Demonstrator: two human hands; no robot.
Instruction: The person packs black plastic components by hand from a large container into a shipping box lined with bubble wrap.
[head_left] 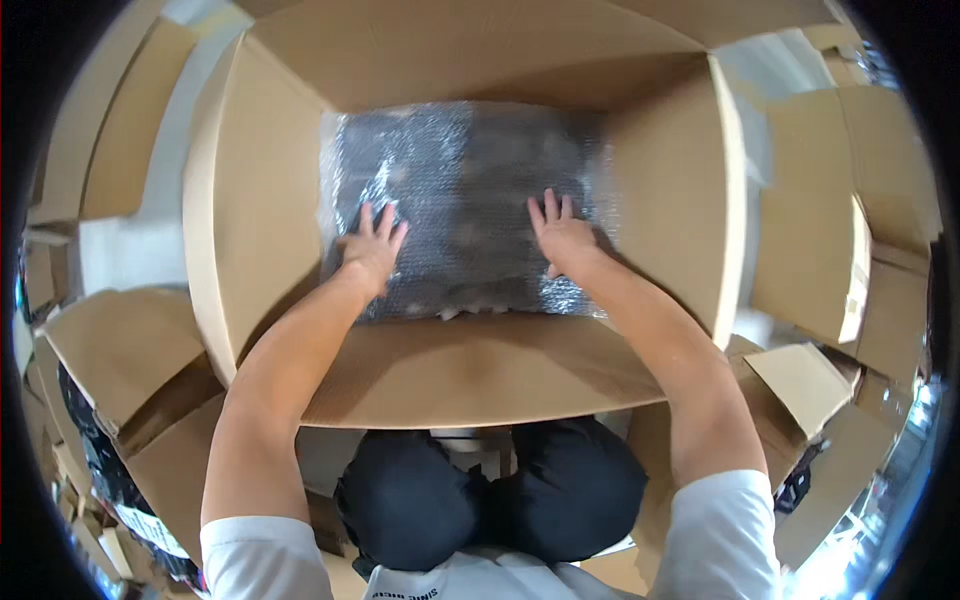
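Note:
Both my arms reach down into a large open cardboard box (480, 370). Across its bottom lies a sheet of clear bubble wrap (465, 240), shiny in places, over something dark that I cannot make out. My left hand (375, 250) rests on the left part of the wrap with its fingers spread. On the right part, my right hand (562, 235) lies with fingers stretched out and apart. Neither hand grips anything. Along the near edge of the wrap, small pale bits show against the box wall.
Tall cardboard walls surround my hands on all sides. Outside stand more open boxes, at the left (130, 350) and at the right (810, 220), with a small open flap (800, 385) at lower right. My dark-clothed knees (415, 500) are close to the box's near wall.

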